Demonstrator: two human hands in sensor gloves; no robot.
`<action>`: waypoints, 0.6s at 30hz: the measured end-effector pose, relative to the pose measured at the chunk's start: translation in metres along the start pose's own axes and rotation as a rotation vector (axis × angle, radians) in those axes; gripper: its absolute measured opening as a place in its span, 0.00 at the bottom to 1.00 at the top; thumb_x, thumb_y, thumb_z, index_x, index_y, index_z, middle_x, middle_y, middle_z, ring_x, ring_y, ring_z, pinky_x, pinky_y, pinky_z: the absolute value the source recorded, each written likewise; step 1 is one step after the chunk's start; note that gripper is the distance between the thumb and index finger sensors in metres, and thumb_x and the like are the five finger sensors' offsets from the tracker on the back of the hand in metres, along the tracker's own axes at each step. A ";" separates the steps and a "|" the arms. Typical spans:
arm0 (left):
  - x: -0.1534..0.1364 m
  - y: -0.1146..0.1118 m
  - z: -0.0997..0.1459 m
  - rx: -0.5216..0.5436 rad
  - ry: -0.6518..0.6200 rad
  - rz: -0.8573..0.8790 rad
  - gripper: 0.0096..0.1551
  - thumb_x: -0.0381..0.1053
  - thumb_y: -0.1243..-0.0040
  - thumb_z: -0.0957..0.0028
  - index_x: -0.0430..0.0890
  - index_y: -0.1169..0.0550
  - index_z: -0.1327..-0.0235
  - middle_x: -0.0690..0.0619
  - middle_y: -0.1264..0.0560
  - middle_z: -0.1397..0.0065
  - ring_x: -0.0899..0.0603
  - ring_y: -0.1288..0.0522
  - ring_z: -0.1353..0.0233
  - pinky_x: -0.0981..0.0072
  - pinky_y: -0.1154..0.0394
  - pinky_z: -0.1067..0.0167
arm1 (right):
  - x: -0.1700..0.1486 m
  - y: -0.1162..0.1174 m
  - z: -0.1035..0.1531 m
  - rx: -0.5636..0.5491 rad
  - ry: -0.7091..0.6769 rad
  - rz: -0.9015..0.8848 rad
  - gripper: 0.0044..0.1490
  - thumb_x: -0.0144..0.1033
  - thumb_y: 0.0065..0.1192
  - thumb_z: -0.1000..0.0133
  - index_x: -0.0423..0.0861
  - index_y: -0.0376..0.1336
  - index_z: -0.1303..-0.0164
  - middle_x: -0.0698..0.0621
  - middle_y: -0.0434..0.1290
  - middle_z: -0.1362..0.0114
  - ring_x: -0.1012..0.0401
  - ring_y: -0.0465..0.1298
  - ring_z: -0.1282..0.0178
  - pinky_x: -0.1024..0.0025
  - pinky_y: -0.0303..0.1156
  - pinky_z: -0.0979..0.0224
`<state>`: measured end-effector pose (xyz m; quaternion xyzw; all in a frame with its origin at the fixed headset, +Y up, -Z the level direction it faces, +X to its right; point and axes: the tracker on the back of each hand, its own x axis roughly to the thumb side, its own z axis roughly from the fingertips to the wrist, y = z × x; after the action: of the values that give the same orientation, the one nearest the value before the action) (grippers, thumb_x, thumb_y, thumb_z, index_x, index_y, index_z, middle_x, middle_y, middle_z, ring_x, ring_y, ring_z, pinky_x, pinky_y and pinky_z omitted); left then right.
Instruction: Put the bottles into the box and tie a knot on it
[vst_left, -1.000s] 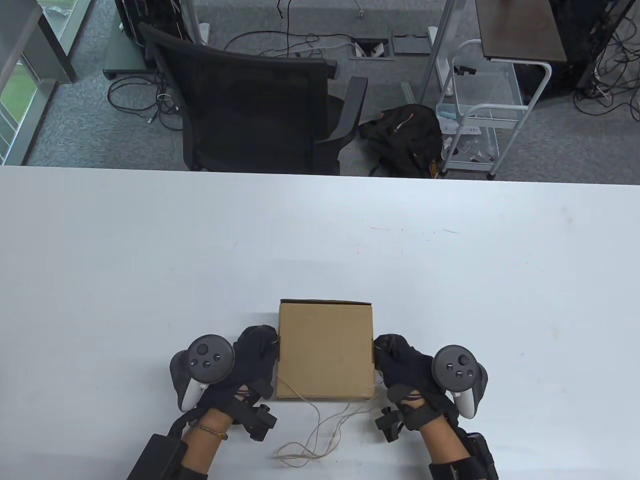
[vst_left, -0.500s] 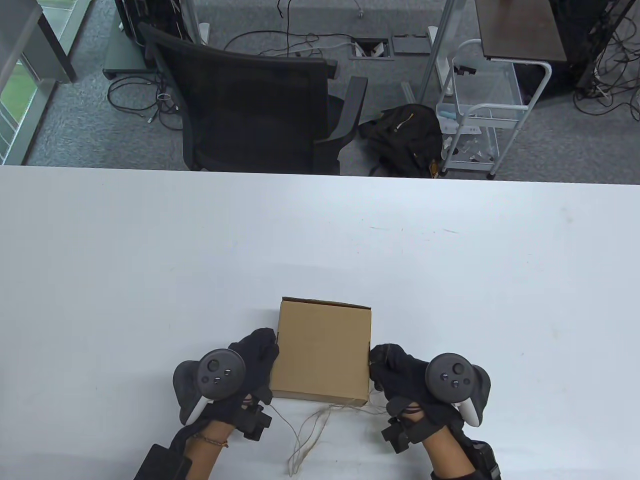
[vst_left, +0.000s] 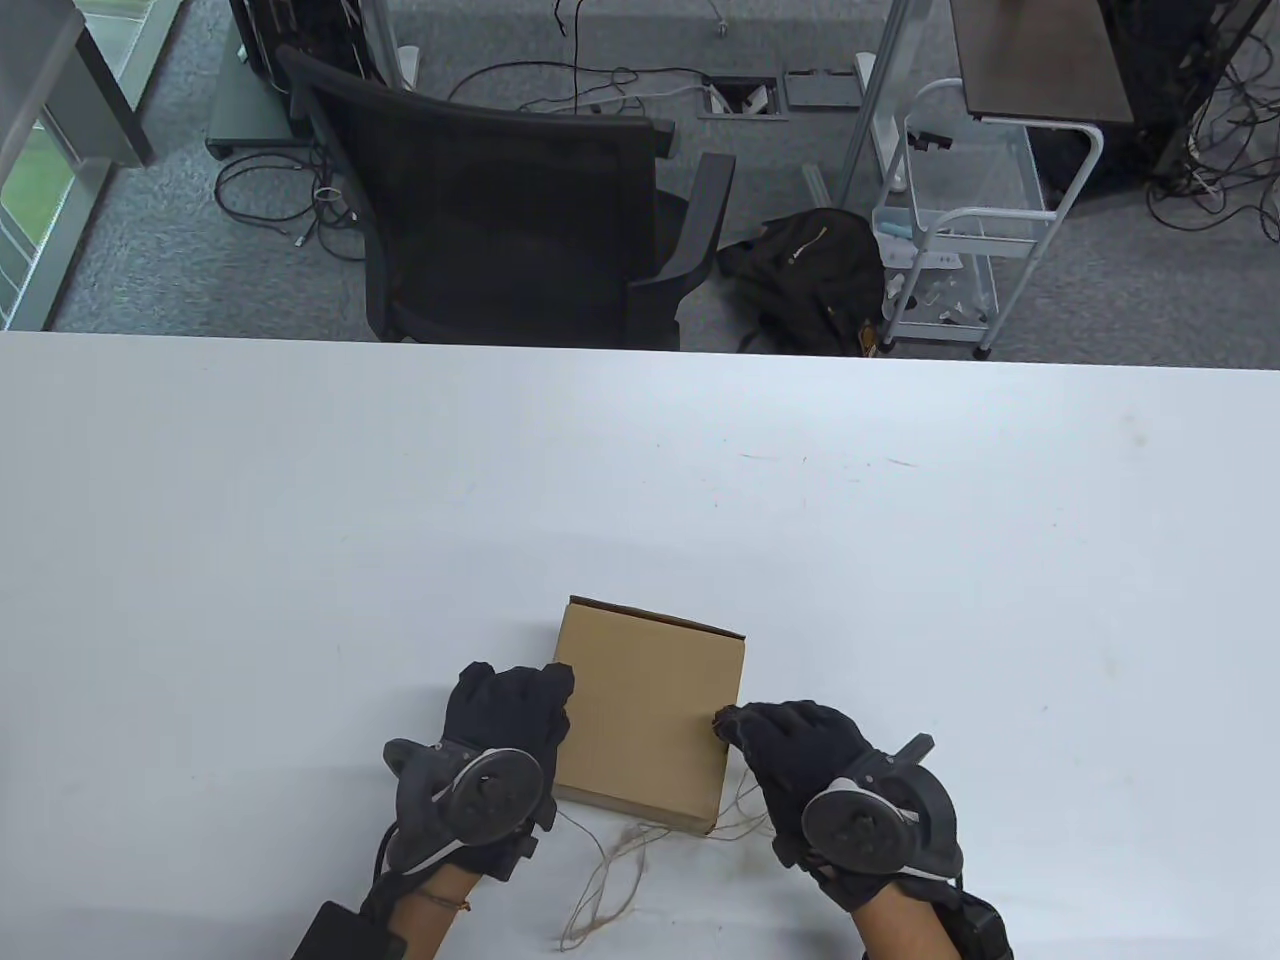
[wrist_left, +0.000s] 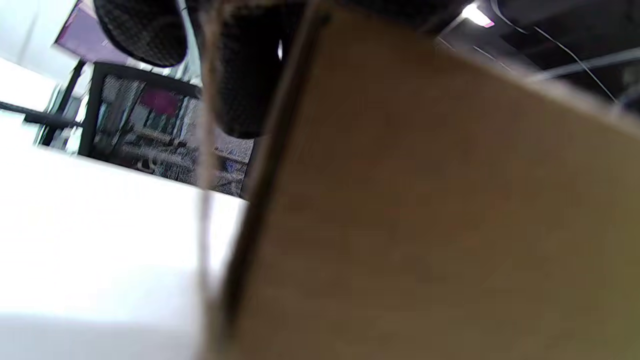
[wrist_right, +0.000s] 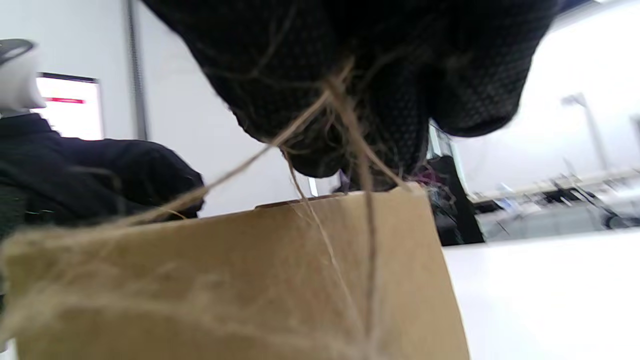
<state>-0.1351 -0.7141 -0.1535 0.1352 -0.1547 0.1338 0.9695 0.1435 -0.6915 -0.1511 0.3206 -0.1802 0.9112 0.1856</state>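
A shut brown cardboard box (vst_left: 648, 712) lies near the table's front edge, turned slightly clockwise. No bottles are visible. Thin jute twine (vst_left: 608, 882) trails in loose loops in front of it and runs under its near edge. My left hand (vst_left: 520, 698) curls over the box's left edge; in the left wrist view a twine strand (wrist_left: 204, 150) rises along the box (wrist_left: 425, 210) to the fingers (wrist_left: 240, 75). My right hand (vst_left: 770, 735) sits at the right edge. In the right wrist view twine (wrist_right: 350, 130) comes out of its curled fingers (wrist_right: 320, 100) down over the box (wrist_right: 240, 285).
The white table (vst_left: 300, 520) stretches far to the left, right and back of the box. Beyond its far edge stand a black office chair (vst_left: 500, 220), a black bag (vst_left: 810, 270) and a white wire cart (vst_left: 960, 220) on the floor.
Both hands have rolled inward, trackers now tilted towards me, and their fingers moved up onto the box's top edges. The box turned slightly clockwise and the twine loops drew closer to it.
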 end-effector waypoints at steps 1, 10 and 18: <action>0.000 -0.001 -0.002 0.004 -0.027 -0.008 0.30 0.45 0.29 0.49 0.46 0.25 0.32 0.50 0.19 0.37 0.35 0.15 0.34 0.31 0.30 0.30 | 0.000 0.001 -0.001 -0.015 -0.025 0.019 0.28 0.22 0.75 0.55 0.44 0.74 0.42 0.45 0.82 0.43 0.51 0.83 0.47 0.48 0.78 0.37; -0.017 -0.011 -0.016 -0.004 -0.094 0.157 0.29 0.43 0.31 0.49 0.48 0.27 0.32 0.52 0.21 0.35 0.37 0.16 0.30 0.37 0.30 0.27 | -0.009 0.014 -0.012 -0.080 -0.083 0.089 0.22 0.25 0.75 0.54 0.38 0.78 0.49 0.36 0.70 0.30 0.57 0.83 0.49 0.56 0.82 0.39; -0.009 -0.013 -0.013 0.027 -0.138 0.111 0.30 0.42 0.33 0.48 0.48 0.28 0.31 0.51 0.22 0.34 0.35 0.18 0.28 0.32 0.33 0.27 | -0.022 0.031 -0.016 0.100 0.111 -0.070 0.24 0.31 0.66 0.48 0.43 0.72 0.42 0.40 0.69 0.24 0.33 0.62 0.26 0.29 0.59 0.30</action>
<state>-0.1363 -0.7242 -0.1717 0.1483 -0.2268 0.1797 0.9457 0.1365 -0.7160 -0.1837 0.2846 -0.1124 0.9284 0.2107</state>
